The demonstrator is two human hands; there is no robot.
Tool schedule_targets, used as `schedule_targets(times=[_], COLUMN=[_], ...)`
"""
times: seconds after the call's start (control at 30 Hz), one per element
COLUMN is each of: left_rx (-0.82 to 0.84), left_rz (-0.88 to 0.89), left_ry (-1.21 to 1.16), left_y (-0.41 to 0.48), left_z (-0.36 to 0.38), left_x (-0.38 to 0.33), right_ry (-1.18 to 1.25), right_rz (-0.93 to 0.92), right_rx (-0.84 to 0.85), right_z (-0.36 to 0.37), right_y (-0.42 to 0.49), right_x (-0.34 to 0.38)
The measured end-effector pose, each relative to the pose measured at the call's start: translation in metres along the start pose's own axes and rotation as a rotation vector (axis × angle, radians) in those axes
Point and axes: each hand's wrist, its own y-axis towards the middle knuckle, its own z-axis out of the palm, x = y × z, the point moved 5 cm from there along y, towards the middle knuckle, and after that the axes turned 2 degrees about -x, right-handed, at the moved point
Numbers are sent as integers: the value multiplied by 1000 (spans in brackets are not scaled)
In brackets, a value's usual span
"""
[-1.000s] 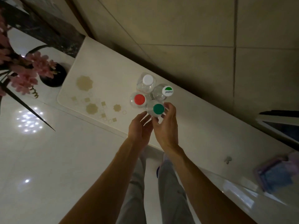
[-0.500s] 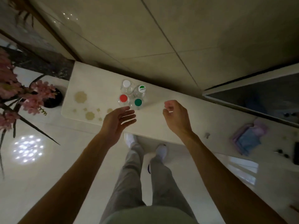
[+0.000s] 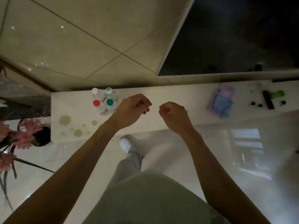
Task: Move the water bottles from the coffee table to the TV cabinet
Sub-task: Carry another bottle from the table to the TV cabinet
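Note:
Several clear water bottles stand upright in a tight cluster on the white TV cabinet (image 3: 169,94): a red-capped bottle (image 3: 96,103), a green-capped bottle (image 3: 109,102), a white-capped bottle (image 3: 94,91) and one with a green-and-white cap (image 3: 109,90). My left hand (image 3: 131,109) hovers just right of the cluster, fingers loosely curled, holding nothing. My right hand (image 3: 174,114) hangs further right over the cabinet's front edge, curled the same way and empty. Neither hand touches a bottle.
A dark TV screen (image 3: 234,38) hangs above the cabinet at the right. A purple and blue cloth (image 3: 221,101) and small dark items (image 3: 268,101) lie on the cabinet's right part. Pink flowers in a dark vase (image 3: 24,135) stand at the left. Glossy white floor lies below.
My hands have let go of the green-capped bottle and drawn back to the right of the cluster, fingers curling in. The view has pulled away and swung right, showing the TV.

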Motion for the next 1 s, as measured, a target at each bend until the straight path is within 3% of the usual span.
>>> schedule_targets(times=[0.23,0.43,0.63,1.0], left_rx=[317,563,546,910], left_rz=[372,573,794,1010], left_ry=[603,1224,1245,1533], left_y=[-87,-158,-214,-279], left_z=[122,221,319,476], left_x=[-58,-79,-131,-127], right_ry=[-20,-80,-56,132], right_rz=[110,315,425,712], right_rx=[-134,-245,-433,-576], right_z=[-45,-99,-139,-134], right_y=[-139,-295,-434,-565], right_x=[-98,-203,-263,-347])
